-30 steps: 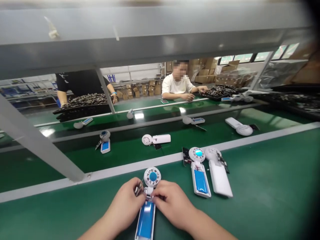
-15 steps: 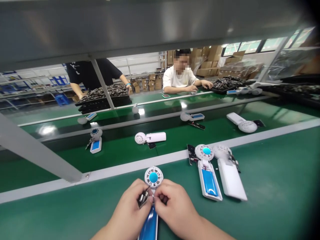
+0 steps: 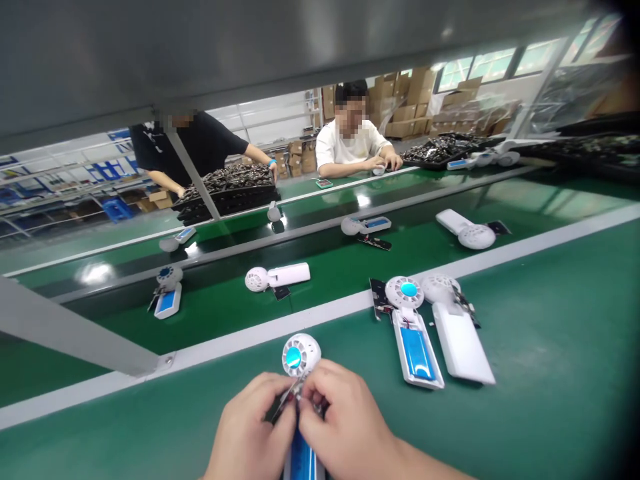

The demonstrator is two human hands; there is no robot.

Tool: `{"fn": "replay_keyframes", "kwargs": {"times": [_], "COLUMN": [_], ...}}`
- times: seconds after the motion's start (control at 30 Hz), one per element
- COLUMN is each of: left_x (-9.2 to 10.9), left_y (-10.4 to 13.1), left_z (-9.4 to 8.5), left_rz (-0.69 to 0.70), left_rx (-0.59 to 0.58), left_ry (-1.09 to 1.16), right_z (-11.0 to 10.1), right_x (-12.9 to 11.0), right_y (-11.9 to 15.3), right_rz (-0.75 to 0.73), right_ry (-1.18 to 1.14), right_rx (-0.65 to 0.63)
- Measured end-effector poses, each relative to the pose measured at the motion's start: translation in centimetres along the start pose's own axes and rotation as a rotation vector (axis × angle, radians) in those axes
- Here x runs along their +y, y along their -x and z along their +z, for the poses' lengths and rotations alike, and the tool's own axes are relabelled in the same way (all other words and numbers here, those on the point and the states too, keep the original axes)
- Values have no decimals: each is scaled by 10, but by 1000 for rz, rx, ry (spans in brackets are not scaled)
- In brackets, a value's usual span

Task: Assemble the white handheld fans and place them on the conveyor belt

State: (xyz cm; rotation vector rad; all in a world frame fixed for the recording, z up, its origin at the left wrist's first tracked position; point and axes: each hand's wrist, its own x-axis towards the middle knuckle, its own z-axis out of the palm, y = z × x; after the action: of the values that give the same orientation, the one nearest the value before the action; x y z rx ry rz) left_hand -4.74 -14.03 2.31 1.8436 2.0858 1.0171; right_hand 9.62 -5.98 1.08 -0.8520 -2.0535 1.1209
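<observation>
A white handheld fan (image 3: 306, 351) with an exposed blue battery (image 3: 303, 453) in its handle lies in front of me, its round head pointing away. My left hand (image 3: 253, 427) is closed over the neck of the fan, pinching a small circuit board (image 3: 285, 398) on edge between thumb and fingers. My right hand (image 3: 347, 417) meets it there, thumb and forefinger pressed together beside the board. What the right fingertips hold is hidden. Right of my hands lie two more fans: one with its blue battery showing (image 3: 417, 350), the other back side up (image 3: 463, 343).
Beyond a pale rail (image 3: 330, 308), a green conveyor belt (image 3: 320, 250) carries several partly opened fans. Across it, a person in white (image 3: 345, 143) handles a small part. Another, in black (image 3: 200, 147), holds stacked black trays (image 3: 225, 193). A slanted post (image 3: 75, 327) stands left; a grey shelf (image 3: 250, 47) overhangs.
The fan head has tilted to the left, and the circuit board has turned more edge-on between my fingers. Belt items appear shifted left. The person in white has brought both hands together.
</observation>
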Motion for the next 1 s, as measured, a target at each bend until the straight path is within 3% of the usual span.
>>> {"fn": "replay_keyframes", "kwargs": {"times": [0.17, 0.3, 0.63, 1.0], "left_x": [4, 9, 10, 11], "left_y": [2, 0, 2, 2], "left_z": [0, -1, -3, -3], "left_rz": [186, 246, 429, 457], "left_rx": [81, 104, 140, 127], "left_ry": [-58, -105, -215, -264], "right_z": [-2, -3, -3, -3], "right_x": [-3, -4, -3, 1], "right_y": [3, 3, 6, 9], "right_rz": [9, 30, -75, -222], "right_ry": [66, 36, 115, 174], "right_rx": [41, 31, 38, 77]}}
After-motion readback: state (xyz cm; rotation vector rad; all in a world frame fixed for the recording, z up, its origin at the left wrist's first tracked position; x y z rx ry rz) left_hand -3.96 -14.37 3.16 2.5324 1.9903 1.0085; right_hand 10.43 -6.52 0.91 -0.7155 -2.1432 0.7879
